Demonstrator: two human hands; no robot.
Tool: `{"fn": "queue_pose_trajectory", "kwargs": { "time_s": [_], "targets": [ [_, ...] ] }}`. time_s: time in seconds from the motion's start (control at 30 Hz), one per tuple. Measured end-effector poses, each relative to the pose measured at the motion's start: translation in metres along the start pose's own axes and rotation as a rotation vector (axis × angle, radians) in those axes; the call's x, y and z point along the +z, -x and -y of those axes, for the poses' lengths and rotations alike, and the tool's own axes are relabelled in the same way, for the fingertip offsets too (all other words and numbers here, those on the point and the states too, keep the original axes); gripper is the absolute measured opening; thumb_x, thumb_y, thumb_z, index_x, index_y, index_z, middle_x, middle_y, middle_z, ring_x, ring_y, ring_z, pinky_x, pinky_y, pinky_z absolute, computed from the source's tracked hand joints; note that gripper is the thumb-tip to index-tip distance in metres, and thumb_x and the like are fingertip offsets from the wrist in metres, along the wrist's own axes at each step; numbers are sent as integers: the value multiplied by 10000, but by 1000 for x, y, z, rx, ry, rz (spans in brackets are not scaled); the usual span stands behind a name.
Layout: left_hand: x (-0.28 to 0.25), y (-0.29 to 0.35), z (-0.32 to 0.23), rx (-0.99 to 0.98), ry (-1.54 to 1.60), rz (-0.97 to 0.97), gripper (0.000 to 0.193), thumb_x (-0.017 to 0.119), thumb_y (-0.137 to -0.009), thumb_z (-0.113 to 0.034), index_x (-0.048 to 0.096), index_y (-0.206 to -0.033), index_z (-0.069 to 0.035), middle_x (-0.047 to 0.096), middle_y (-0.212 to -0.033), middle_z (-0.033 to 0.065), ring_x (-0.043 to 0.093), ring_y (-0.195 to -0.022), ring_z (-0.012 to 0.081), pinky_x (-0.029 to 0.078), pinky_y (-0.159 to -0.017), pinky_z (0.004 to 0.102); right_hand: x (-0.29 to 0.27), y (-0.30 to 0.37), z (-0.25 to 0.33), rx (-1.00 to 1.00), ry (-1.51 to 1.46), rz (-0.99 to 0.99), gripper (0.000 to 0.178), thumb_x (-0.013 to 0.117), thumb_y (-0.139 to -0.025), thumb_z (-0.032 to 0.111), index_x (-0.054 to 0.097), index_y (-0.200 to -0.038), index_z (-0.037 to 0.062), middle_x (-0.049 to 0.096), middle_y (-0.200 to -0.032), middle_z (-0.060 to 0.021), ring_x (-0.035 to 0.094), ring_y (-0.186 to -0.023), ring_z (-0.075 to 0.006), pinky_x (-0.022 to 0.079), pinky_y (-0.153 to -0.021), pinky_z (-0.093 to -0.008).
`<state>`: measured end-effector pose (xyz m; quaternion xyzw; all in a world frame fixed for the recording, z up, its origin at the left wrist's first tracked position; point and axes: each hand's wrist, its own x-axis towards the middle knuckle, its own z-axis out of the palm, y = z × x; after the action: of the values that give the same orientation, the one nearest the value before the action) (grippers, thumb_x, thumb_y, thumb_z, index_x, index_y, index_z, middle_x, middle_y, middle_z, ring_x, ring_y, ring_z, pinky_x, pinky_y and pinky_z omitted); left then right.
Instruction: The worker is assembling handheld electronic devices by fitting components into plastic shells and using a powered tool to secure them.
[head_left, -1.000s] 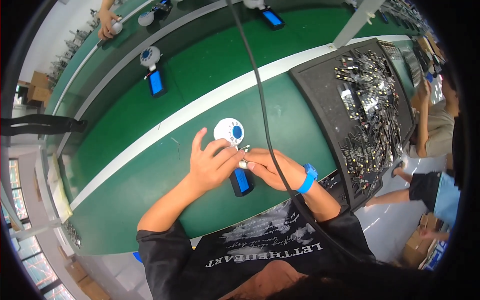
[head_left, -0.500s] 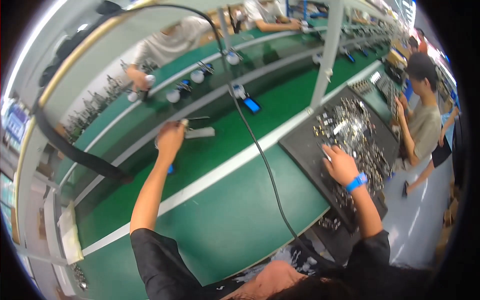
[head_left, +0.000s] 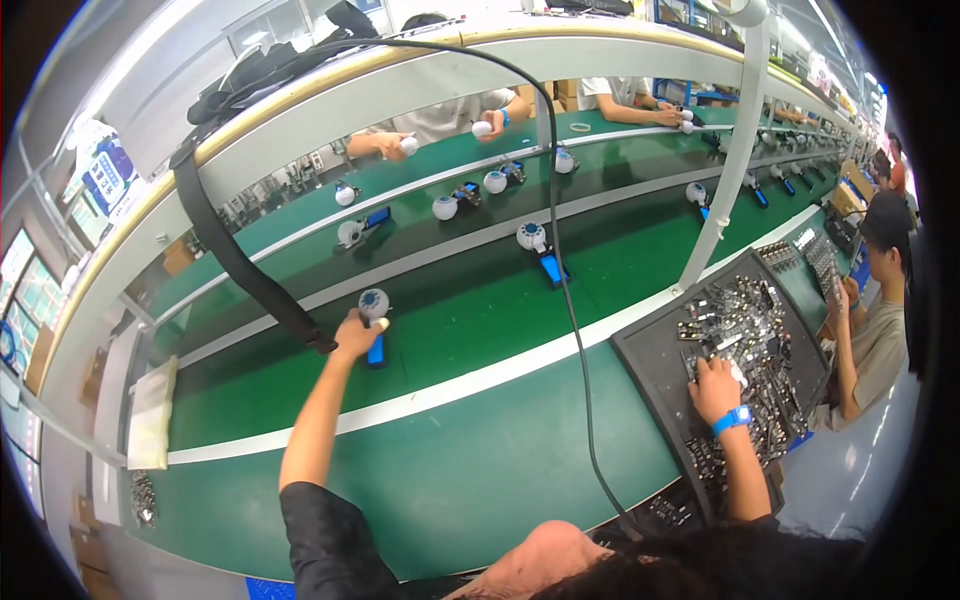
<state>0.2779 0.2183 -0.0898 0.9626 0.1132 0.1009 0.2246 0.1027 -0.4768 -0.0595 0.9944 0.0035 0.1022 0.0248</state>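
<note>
My left hand (head_left: 354, 336) is closed round the neck of a round-headed device (head_left: 373, 304). It has a grey-white ball head and a blue handle, and it rests on the green belt (head_left: 450, 330). Something white covers the thumb tip of that hand. Over at the right, my right hand (head_left: 716, 388) reaches into a heap of small metal parts (head_left: 750, 325) in a black tray (head_left: 650, 365). Its fingers are bent down among the parts, and what they grip is hidden. A blue band circles the right wrist.
Another ball-headed device (head_left: 531, 236) lies farther along the belt. A black cable (head_left: 585, 390) hangs across the middle, and a grey post (head_left: 735, 150) rises beside the tray. Co-workers sit across the line; another person (head_left: 880, 300) is at the right.
The view has shifted, showing more of the far side. A pale flat bar by my left hand is out of sight; that hand is now on the ball-headed device. My right hand is deeper in the parts.
</note>
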Motion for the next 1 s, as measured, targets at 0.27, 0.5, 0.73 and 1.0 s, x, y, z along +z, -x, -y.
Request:
{"fn": "queue_pose_trajectory", "kwargs": {
  "time_s": [0.27,0.5,0.73,1.0],
  "targets": [
    [35,95,-90,134,513,172,451,787,-814,-130,594,-1204,-13,714,-1057,145,685,-924,207,551,-797,348,-35,13,42,-8,-695,2,520,670,-855,76,560,-1360,15,620,-1055,-157,660,-897,-299,565,-778,-408],
    [38,224,-172,223,650,447,412,740,-823,-71,603,-1209,-25,702,-1068,110,676,-878,173,547,-750,322,-19,60,178,-65,-1731,355,585,541,-978,-9,373,-1537,33,622,-1232,-124,646,-996,-164,527,-851,-300],
    [37,234,-182,340,528,448,267,710,-847,-66,699,-1106,-3,704,-1101,113,677,-846,208,554,-713,342,-4,63,246,-77,-1894,392,644,486,-982,-13,262,-1584,35,604,-1231,-134,633,-1022,-191,504,-876,-310],
    [41,234,-179,372,738,440,190,714,-879,-27,744,-1066,-12,710,-1083,94,681,-886,158,538,-754,283,7,57,249,-52,-1824,332,723,487,-926,-52,236,-1597,45,579,-1196,-121,607,-992,-170,491,-853,-288]
  ]
}}
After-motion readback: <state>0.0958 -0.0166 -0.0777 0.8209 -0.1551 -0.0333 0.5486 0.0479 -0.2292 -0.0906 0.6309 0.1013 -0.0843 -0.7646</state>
